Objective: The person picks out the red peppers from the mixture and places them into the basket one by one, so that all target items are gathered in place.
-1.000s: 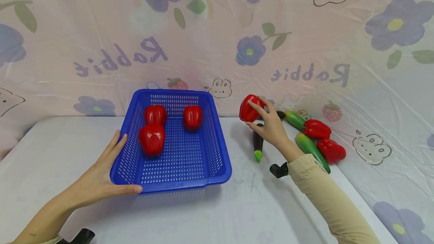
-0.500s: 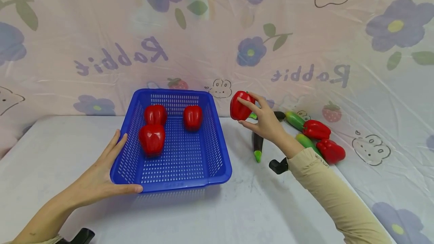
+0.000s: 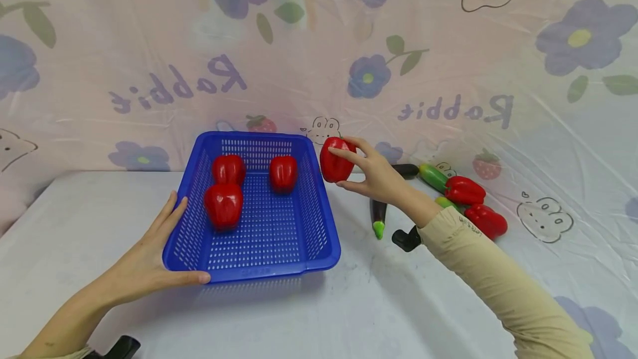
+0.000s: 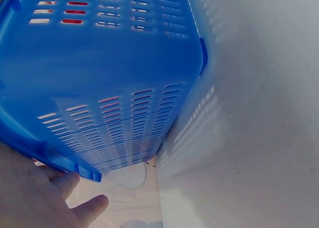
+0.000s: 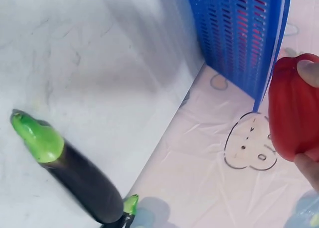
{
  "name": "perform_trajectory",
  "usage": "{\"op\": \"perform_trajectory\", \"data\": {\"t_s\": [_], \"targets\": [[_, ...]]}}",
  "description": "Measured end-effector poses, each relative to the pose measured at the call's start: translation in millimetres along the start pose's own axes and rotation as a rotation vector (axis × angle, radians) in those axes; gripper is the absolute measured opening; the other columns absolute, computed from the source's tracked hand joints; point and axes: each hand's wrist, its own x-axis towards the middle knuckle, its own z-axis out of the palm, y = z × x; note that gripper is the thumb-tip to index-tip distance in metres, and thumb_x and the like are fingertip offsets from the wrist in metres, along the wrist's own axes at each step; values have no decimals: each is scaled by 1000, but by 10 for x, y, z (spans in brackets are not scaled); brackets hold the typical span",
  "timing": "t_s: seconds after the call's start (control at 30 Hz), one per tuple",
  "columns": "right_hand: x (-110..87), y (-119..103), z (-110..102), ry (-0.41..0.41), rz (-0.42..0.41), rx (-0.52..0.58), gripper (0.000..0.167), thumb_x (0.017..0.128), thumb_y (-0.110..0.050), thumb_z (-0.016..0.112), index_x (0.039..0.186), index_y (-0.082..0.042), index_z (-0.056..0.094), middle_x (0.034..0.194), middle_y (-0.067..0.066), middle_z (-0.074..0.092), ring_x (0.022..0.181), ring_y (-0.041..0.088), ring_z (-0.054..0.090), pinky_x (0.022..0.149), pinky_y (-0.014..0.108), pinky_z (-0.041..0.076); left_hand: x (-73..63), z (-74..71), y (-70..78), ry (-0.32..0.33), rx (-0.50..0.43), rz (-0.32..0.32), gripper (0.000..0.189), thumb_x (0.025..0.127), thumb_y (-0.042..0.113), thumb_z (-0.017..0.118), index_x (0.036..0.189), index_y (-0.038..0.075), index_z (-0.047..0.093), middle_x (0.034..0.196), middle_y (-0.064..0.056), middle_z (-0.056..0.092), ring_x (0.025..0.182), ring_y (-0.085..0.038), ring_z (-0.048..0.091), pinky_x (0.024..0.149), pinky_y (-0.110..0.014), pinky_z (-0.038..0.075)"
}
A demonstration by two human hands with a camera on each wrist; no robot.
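My right hand [image 3: 374,173] pinches a glossy red bell pepper [image 3: 336,160], held up beside the right rim of the blue perforated basket [image 3: 321,226]. The thumb and fingertips also show on this pepper [image 5: 291,108] in the right wrist view. My left hand [image 3: 149,256] rests at the basket's near left corner, the thumb straight along the front rim and straight fingers against the left side. In the left wrist view, fingers [image 4: 67,183] touch the basket's rim. Inside the basket lie a back left red pepper [image 3: 229,169], a nearer one [image 3: 224,206] and a right one [image 3: 283,174].
Right of the basket, a dark eggplant with a green cap [image 3: 379,218] lies on the white table [image 3: 319,314]; another eggplant [image 3: 406,170] is behind. Farther right are a cucumber [image 3: 432,177], a red pepper [image 3: 465,190] and another pepper [image 3: 486,221]. A patterned curtain [image 3: 299,71] stands behind.
My right hand has moved left with the red bell pepper, from above the eggplants to the basket's right rim. My left hand and the basket have stayed in place.
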Motion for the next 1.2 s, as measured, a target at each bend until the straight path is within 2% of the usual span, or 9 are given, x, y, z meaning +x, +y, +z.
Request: {"op": "perform_trajectory", "data": {"t_s": [0.33, 0.57, 0.93, 1.2], "targets": [[134, -133, -50, -90, -44, -3, 70, 77, -18, 81, 139, -16, 49, 144, 21, 39, 125, 38, 50, 89, 45, 55, 7, 0, 5, 0, -7, 4, 126, 66, 43, 82, 155, 20, -4, 161, -13, -14, 139, -58, 10, 87, -82, 26], [230, -236, -65, -169, -98, 37, 67, 77, -17, 81, 137, -14, 52, 144, 20, 39, 126, 37, 48, 91, 43, 55, 6, 10, -3, -5, -20, -2, 127, 66, 43, 82, 155, 20, -4, 161, -12, -15, 139, -58, 9, 86, -82, 26], [331, -357, -35, -282, -53, 41, 66, 79, -21, 79, 139, -16, 52, 146, 18, 38, 133, 36, 41, 94, 44, 53, 14, 13, 1, -5, -19, 2, 126, 66, 44, 82, 155, 20, -4, 161, -12, -15, 138, -58, 10, 87, -82, 26], [492, -511, -46, -419, 16, 34, 66, 80, -23, 77, 141, -19, 50, 145, 16, 40, 133, 33, 40, 95, 43, 53, 6, 11, -1, -1, -10, -3, 126, 66, 44, 82, 155, 19, -4, 161, -12, -15, 138, -58, 10, 87, -82, 26]]}}
